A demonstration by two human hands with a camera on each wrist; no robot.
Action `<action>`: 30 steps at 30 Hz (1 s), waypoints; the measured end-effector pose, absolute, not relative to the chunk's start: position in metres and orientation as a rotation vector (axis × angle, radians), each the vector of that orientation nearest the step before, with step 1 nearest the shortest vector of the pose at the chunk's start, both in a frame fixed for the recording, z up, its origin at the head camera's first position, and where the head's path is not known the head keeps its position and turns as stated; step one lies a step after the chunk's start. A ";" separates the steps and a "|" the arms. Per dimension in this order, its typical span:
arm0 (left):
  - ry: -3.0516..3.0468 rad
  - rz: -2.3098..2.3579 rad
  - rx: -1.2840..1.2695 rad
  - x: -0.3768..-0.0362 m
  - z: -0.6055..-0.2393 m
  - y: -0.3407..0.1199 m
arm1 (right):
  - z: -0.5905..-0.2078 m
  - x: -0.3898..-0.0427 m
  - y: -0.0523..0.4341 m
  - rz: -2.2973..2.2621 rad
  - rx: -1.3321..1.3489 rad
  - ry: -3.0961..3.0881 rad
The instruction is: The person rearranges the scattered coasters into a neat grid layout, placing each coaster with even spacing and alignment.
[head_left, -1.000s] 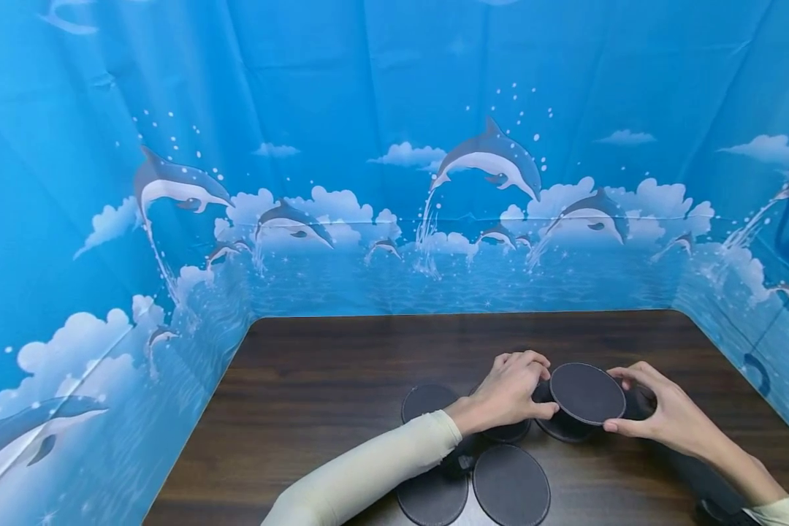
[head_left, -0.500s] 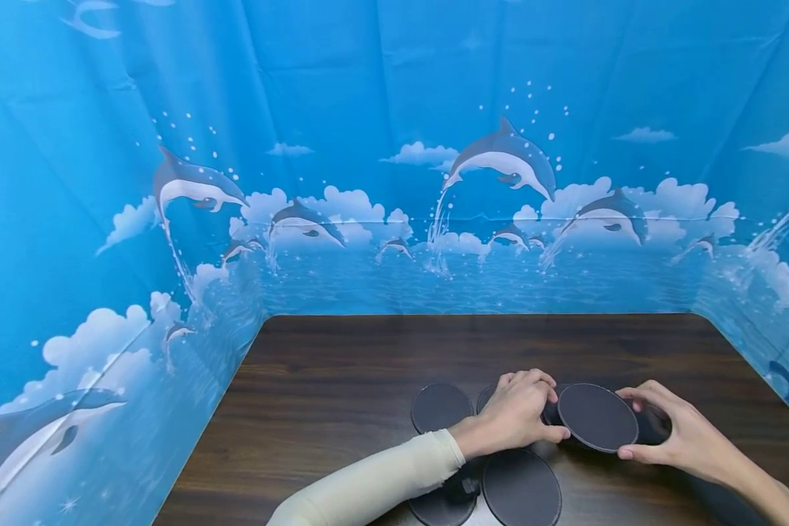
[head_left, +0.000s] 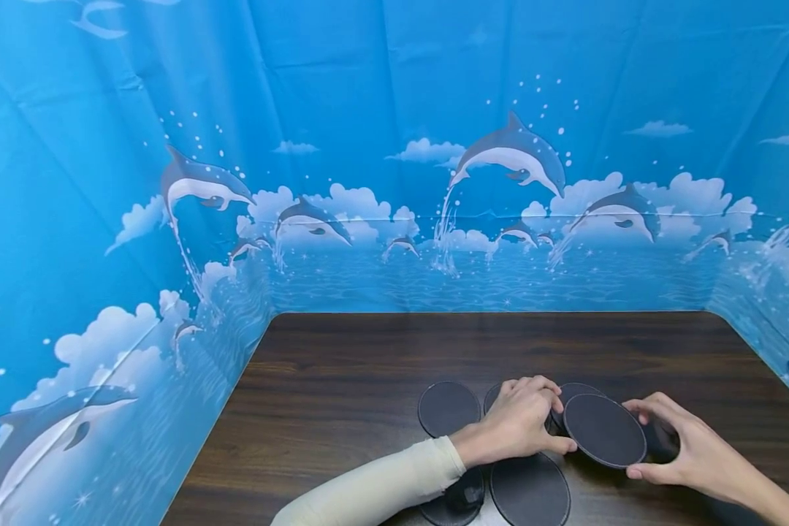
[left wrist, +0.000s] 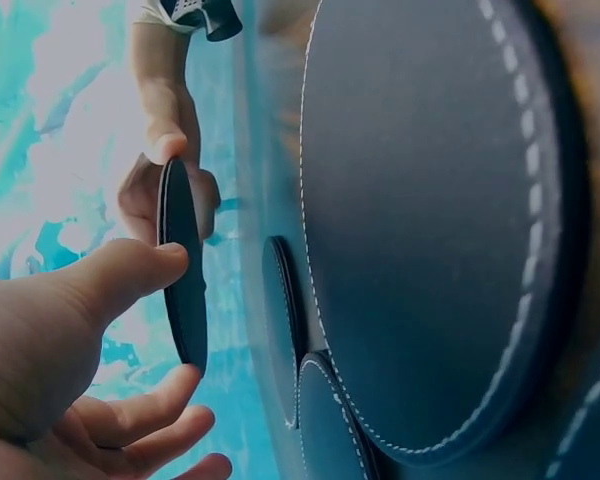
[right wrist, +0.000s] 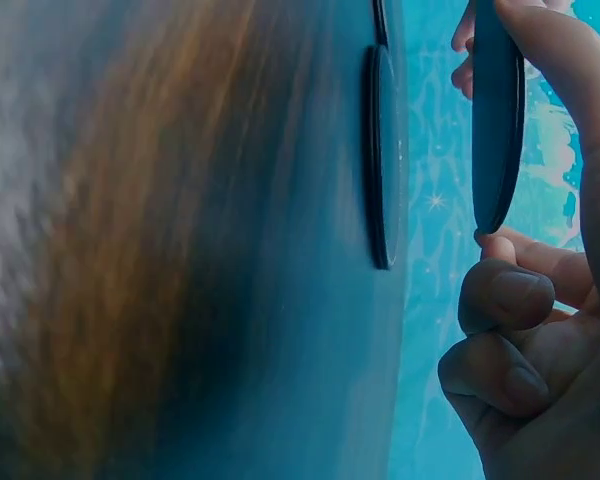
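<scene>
Round dark stitched coaster (head_left: 604,429) pinched at its rim between curled left-hand fingers (head_left: 552,443) and right-hand fingers (head_left: 638,473), just above the worktop (head_left: 342,394).

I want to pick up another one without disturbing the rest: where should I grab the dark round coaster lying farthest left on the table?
Probably by its rim. The leftmost coaster lies flat on the table, a thin disc with no handle, so pinch opposite edges from above. Come from its left side, since the left hand sits at its right, holding the raised coaster with the right hand.

A long cream sleeve (head_left: 375,486) covers the left forearm to the wrist; both hands bare.
</scene>
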State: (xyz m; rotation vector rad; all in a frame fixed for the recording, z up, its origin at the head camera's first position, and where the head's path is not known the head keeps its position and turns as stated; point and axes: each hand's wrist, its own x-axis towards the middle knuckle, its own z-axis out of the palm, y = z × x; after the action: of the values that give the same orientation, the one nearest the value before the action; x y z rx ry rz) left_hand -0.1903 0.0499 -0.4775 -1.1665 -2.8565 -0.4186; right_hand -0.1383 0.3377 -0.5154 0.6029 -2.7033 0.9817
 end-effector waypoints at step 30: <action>-2.822 -0.099 -1.380 -0.150 -0.496 0.051 | -0.542 -0.096 0.341 0.921 0.739 -2.880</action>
State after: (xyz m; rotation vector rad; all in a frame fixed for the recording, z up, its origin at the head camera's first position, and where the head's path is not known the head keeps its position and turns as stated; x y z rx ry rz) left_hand -0.1502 0.0508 -0.4960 -1.3805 -2.8224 -0.0993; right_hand -0.0965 0.3414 -0.5425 0.7390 -2.8796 0.9208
